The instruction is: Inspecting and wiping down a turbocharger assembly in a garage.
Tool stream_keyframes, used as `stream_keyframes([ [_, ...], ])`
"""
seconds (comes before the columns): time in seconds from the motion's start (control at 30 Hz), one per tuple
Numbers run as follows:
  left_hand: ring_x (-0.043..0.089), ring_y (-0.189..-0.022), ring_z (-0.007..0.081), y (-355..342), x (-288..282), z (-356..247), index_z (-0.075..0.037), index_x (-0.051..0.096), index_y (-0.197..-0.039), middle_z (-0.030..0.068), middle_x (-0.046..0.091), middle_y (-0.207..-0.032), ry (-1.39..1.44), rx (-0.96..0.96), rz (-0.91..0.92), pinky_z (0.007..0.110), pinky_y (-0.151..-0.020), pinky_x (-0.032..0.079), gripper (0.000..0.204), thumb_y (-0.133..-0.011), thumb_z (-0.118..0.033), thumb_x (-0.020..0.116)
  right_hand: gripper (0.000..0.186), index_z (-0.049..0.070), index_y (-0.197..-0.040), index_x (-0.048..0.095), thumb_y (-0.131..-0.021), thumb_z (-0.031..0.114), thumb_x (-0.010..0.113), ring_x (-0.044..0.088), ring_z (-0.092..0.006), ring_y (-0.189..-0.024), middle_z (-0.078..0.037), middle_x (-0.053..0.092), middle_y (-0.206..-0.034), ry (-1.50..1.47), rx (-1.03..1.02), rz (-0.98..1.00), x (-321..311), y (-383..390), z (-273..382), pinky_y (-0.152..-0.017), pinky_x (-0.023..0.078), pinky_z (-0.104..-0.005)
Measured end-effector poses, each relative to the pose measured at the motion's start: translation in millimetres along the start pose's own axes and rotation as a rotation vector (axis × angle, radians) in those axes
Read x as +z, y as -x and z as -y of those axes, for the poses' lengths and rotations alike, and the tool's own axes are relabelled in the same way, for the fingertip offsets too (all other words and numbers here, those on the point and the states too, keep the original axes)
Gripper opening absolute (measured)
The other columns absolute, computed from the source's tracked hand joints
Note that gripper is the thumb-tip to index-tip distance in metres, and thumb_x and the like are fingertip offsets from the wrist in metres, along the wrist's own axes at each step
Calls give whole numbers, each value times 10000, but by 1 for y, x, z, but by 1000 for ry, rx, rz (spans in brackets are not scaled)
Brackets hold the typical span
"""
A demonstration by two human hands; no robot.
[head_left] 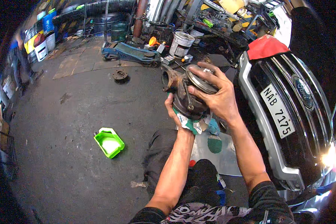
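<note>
A greasy metal turbocharger [181, 89] is held up in front of me, its rusty flanged outlet pointing to the left. My left hand [172, 111] supports it from below, closed around its underside with a green and white rag [192, 124] between. Over the upper right side, my right hand [221, 91] curls its fingers round a rounded metal housing [201, 80] of the turbocharger, thumb on the near side. Whether that housing is a separate piece, I cannot tell. The fingertips of my left hand are partly hidden behind the turbocharger.
Close on the right stands a vehicle's front grille [287, 86] with a red cloth [267, 47] on top. A green tray [109, 143] lies on the floor at left. Farther off are a round hub [120, 75], a blue floor jack [128, 53] and a white bucket [181, 44].
</note>
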State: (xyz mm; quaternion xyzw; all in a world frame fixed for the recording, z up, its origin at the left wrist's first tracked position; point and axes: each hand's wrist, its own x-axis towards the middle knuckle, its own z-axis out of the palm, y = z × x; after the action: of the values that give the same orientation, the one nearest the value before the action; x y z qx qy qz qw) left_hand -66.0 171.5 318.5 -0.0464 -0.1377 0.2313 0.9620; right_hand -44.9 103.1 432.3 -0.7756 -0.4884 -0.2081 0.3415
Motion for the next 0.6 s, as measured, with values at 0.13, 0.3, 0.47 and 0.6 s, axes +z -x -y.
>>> stream_keyframes([
  [0.13,563,-1138,288,-1,1,1,-33,453,-1354,152,539,-1307,38,16,3,430,-980,471,706,-869,-545,427,444,217,-1121,719,-693,270,826,549,-299,-1115,-92,613,-1188,109,-91,-45,2,-1,1,-963,443,-399],
  [0.3,547,-1160,289,-1,-3,-2,-80,507,-1334,131,556,-1311,151,16,146,439,-1008,438,595,-910,-490,428,428,229,-1099,730,-683,255,828,536,-289,-1059,-70,614,-1112,146,-111,-91,7,-2,0,-937,447,-398],
  [0.47,548,-1158,299,-2,0,-3,-71,481,-1349,146,547,-1308,93,12,62,441,-1010,439,627,-891,-497,436,442,236,-1112,723,-684,250,832,526,-287,-1066,-83,590,-1141,130,-61,-53,4,-3,5,-939,448,-397],
  [0.6,541,-1165,303,-2,-1,-6,-66,472,-1357,148,540,-1316,52,7,62,449,-1013,429,658,-878,-515,437,707,206,-1293,602,-644,311,861,513,-312,-1119,-126,557,-1188,132,-33,-8,-4,-3,5,-980,433,-410],
])
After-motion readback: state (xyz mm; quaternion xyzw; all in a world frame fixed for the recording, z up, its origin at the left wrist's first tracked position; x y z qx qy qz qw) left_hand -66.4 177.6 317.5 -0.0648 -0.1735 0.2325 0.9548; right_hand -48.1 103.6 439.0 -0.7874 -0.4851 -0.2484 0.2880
